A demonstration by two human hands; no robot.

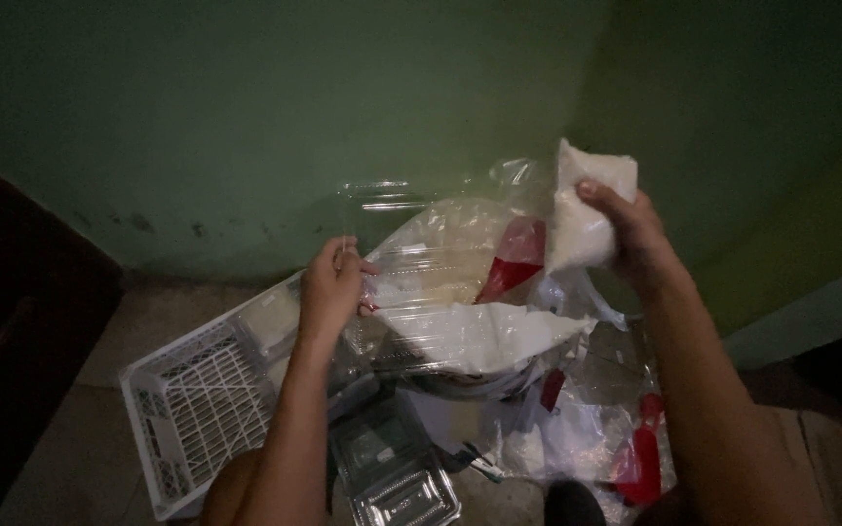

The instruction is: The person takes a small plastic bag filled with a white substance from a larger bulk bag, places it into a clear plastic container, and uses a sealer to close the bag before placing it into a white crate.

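Note:
My left hand [331, 287] grips the edge of an open clear plastic clamshell box [421, 263], held up over the floor with its lid tipped back. My right hand [626, 229] is raised to the right of it and is closed around a small white filled bag [585, 209]. Inside and across the box lie clear bags of white stuff [484, 331] and one bag with a red patch [514, 258].
A white slatted plastic crate [202, 404] lies on the tiled floor at lower left. Another clear clamshell box [397, 477] sits below the hands. More clear bags with red parts [626, 448] are piled at lower right. A green wall [343, 107] stands close behind.

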